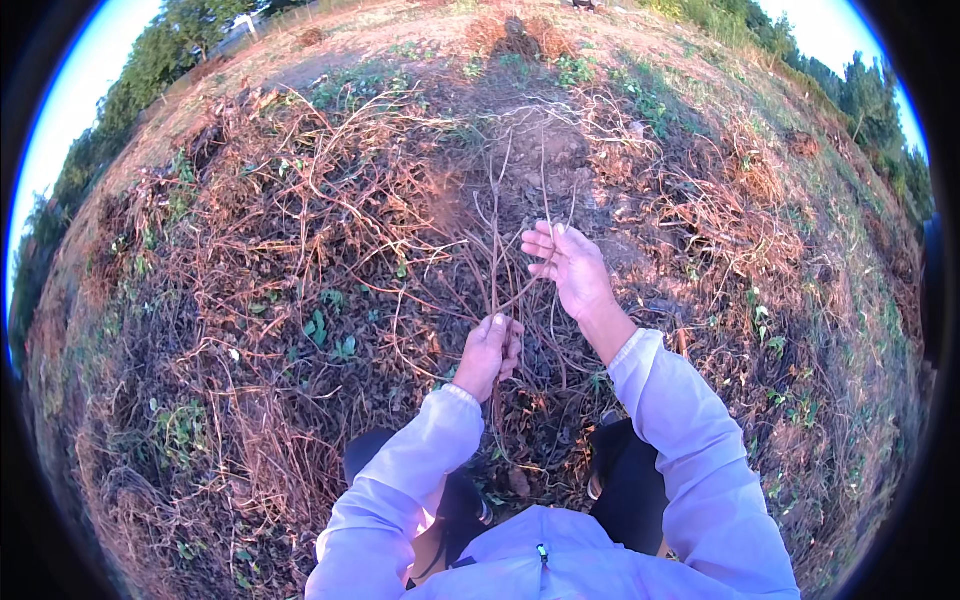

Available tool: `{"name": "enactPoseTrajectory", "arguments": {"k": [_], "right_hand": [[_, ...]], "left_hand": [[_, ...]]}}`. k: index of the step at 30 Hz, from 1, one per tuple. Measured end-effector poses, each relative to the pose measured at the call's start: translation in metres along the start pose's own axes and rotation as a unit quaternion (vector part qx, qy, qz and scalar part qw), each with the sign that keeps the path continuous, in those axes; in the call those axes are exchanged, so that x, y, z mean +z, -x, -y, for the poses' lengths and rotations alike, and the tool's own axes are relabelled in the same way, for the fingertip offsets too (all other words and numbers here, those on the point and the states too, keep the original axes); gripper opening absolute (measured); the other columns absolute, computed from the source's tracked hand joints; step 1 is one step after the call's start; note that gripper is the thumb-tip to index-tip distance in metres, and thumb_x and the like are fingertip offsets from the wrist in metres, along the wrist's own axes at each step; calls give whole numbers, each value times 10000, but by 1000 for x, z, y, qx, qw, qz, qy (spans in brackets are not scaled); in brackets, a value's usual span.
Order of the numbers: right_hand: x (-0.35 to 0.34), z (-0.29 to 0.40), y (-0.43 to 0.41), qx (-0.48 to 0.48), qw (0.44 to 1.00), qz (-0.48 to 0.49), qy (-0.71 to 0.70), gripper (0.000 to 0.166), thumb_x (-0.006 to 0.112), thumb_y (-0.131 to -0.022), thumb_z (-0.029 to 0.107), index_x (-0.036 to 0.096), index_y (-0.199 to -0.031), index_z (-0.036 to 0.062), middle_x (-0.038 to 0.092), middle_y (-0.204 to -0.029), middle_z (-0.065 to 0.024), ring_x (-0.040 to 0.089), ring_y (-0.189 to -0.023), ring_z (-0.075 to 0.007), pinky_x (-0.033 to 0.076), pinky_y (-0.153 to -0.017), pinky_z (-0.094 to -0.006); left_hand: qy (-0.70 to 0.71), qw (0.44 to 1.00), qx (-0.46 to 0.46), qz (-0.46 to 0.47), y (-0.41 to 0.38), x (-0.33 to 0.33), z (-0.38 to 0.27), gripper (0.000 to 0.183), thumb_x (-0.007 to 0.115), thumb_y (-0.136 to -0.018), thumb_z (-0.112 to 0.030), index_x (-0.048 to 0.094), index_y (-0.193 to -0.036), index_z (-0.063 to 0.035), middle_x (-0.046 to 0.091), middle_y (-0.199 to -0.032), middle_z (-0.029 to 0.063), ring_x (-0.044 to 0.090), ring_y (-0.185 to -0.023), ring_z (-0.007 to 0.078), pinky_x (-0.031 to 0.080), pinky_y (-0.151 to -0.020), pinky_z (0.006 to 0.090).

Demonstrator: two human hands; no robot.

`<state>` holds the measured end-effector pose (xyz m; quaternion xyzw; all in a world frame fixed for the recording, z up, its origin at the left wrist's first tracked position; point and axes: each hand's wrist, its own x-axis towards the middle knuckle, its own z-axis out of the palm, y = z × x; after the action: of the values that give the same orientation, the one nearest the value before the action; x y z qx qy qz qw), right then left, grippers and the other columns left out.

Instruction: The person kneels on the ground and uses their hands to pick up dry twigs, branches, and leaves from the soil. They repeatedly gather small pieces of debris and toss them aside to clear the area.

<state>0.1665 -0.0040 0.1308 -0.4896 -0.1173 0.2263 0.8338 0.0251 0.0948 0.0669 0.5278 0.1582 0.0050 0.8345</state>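
My left hand (491, 354) is closed around the lower part of a bunch of thin dry plant stems (494, 281), just in front of my body. The stems fan upward and outward from this fist. Up and to the right of it, my right hand (564, 262) has its palm turned inward, with a thin stem lying between thumb and fingers; how firmly it grips is hard to see. More loose stems hang below my left hand towards the ground between my legs.
Tangled dry vines (322, 202) and brown leaves cover the ground at left, with another heap of dry vines (739, 217) at right. Small green plants (316, 328) grow among them. Bare soil (536, 150) shows ahead. Trees (176, 37) line the far edge.
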Motion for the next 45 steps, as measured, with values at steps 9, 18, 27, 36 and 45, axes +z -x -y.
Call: {"name": "enactPoseTrajectory", "arguments": {"k": [9, 18, 27, 36, 45], "right_hand": [[21, -17, 13, 10, 994, 58, -92, 262, 398, -973, 232, 510, -877, 15, 414, -594, -1, 401, -490, -117, 413, -487, -296], [56, -53, 49, -36, 995, 85, 37, 245, 431, -971, 236, 489, -842, 37, 370, -606, 34, 351, -495, -77, 367, -488, -248], [48, -50, 78, -205, 932, 61, 294, 252, 578, -882, 211, 503, -743, 15, 553, -612, -69, 541, -510, -187, 409, -492, -330], [28, -103, 57, -15, 963, 75, 259, 253, 539, -875, 190, 607, -818, -47, 609, -677, -109, 587, -625, -183, 455, -616, -330], [28, -108, 62, -81, 889, 24, 451, 339, 556, -843, 267, 544, -696, -39, 557, -640, -196, 568, -617, -298, 426, -604, -395]], "left_hand": [[65, 984, 152, -71, -23, -20, 1, 305, 397, -976, -283, 540, -1001, -15, 636, -947, 106, 621, -882, 205, 480, -821, 339], [135, 966, 141, -169, -53, -38, 5, 256, 376, -973, -233, 486, -810, -69, 568, -684, 52, 570, -558, 156, 493, -502, 308], [185, 936, 207, -218, -49, -103, -32, 256, 422, -966, -266, 490, -807, -77, 534, -643, 56, 567, -548, 193, 517, -488, 355], [249, 932, 212, -157, -37, -60, -25, 271, 432, -959, -285, 500, -809, -70, 540, -671, 57, 580, -619, 214, 543, -612, 414], [274, 939, 122, -169, -45, -48, -22, 274, 395, -973, -289, 424, -779, -98, 323, -572, -18, 303, -479, 127, 280, -435, 270]]}}
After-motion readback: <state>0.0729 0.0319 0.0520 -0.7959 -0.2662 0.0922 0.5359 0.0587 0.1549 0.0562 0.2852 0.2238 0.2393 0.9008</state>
